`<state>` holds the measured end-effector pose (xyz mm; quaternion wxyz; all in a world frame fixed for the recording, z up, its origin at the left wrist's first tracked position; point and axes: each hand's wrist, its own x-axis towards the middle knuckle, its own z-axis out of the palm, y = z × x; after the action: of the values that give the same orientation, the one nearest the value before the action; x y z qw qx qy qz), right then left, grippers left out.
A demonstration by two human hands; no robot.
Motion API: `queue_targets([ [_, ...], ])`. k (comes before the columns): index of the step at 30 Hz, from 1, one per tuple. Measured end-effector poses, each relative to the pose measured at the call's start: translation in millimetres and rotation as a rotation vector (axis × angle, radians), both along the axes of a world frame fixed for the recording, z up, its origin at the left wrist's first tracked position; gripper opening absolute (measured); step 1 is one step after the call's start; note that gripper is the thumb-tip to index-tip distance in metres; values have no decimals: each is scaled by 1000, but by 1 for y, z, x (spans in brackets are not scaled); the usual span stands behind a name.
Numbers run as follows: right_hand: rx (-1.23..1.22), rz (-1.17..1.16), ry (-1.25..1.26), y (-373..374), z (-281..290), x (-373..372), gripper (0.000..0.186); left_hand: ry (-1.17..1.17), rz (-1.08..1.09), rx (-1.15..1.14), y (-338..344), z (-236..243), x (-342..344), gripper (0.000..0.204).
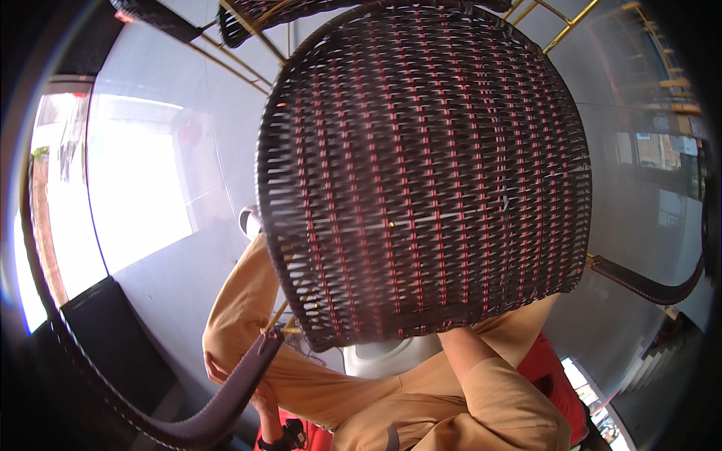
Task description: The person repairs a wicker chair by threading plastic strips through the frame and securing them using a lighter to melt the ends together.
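A dark wicker panel (429,173) with red cross weave fills the centre, joined to brass-coloured rods and curved dark-brown armrests (233,383). My right forearm, in a tan sleeve, reaches up under the panel's lower edge, which hides my right hand. My left hand (216,370) is at my left knee, mostly behind the left armrest; I cannot tell whether its partly visible fingers hold anything. A black band circles that wrist. Below the panel, between my tan-trousered legs, is a pale grey plastic object (383,355), mostly hidden, with thin dark strands beside it.
More gold rods (560,30) and dark wicker cross the top. A red seat (553,376) shows beneath me. A black panel (113,353) leans at lower left beside a bright opening (60,188). A pale glossy floor (210,150) surrounds the chair.
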<state>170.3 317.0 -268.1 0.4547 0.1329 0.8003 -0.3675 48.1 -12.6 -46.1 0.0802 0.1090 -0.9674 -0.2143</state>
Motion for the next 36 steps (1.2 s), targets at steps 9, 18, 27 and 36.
queue_targets([
  [9,-22,-58,-21,2,14,8,24,-37,1,-12,3,-5,-5,67],
  [18,-52,-74,-48,-4,18,7,18,-60,-2,-19,5,-4,-10,67],
  [27,-54,15,18,-4,9,-10,12,-13,-15,-12,4,1,-10,67],
  [36,-119,262,113,-18,14,-44,10,101,-84,61,3,10,-1,67],
])
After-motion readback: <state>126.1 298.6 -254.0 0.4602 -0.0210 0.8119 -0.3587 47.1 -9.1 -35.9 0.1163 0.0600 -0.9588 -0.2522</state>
